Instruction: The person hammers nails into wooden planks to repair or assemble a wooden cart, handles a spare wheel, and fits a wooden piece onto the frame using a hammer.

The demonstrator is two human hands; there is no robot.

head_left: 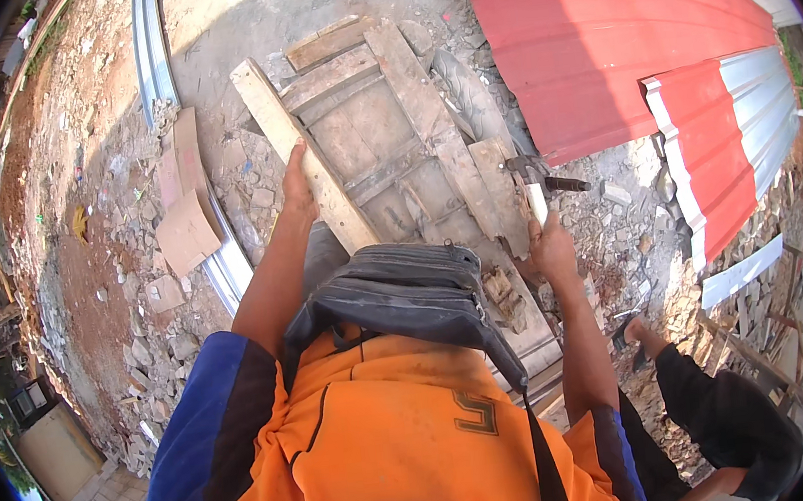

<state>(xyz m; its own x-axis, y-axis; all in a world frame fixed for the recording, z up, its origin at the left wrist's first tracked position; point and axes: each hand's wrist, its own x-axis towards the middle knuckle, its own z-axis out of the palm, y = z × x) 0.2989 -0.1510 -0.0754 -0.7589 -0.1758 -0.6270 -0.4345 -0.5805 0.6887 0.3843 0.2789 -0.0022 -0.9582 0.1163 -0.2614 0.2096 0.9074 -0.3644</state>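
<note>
My left hand (299, 185) is closed round the edge of a pale wooden beam (341, 210), which slants along the left side of a wooden frame. My right hand (552, 250) grips the light-coloured handle of a hammer (538, 205); its dark head points off to the right, above the rubble. Under and between my hands lies the wooden frame (420, 102), made of worn planks round dusty grey panels. A black waist bag (391, 286) hangs at my front and hides the near part of the frame.
Red corrugated metal sheets (566, 47) lie at the far right, with a smaller red and silver sheet (704, 150) nearer. On the left are cardboard pieces (186, 232) and a long metal channel (151, 57). Broken rubble covers the ground. Another person in dark clothes (721, 403) is at lower right.
</note>
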